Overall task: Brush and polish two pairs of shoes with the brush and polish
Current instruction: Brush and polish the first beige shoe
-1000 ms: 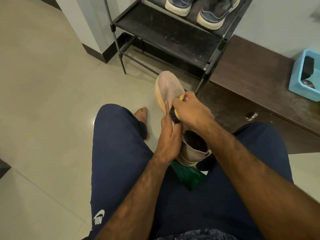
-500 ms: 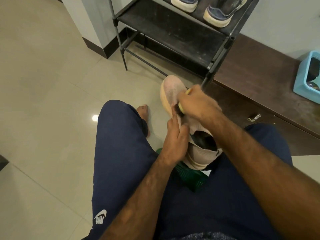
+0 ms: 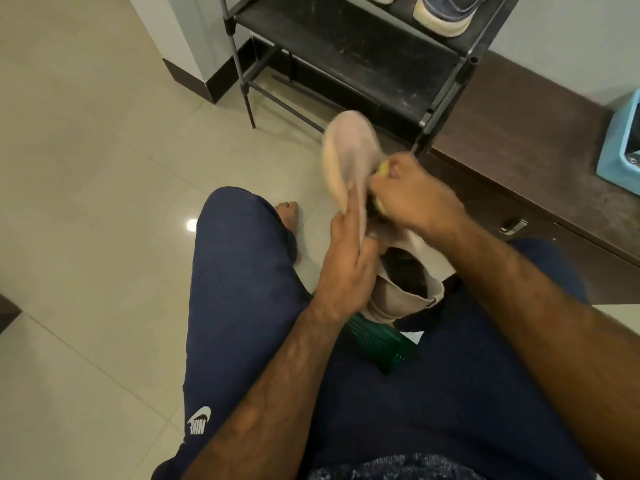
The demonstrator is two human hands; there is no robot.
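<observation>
Head view: over the lap (image 3: pixel 415 393), the left hand (image 3: pixel 346 271) grips a pale knit shoe (image 3: pixel 349 147) by its side, toe raised; the right hand (image 3: pixel 415 199) clasps a yellow brush (image 3: pixel 382 168) against its upper. Light and soft, it probably wants support near the collar.

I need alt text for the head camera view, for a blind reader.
A seated person's right hand grips a yellow brush against a beige shoe, which the left hand holds up. A black shoe rack stands behind.
</observation>
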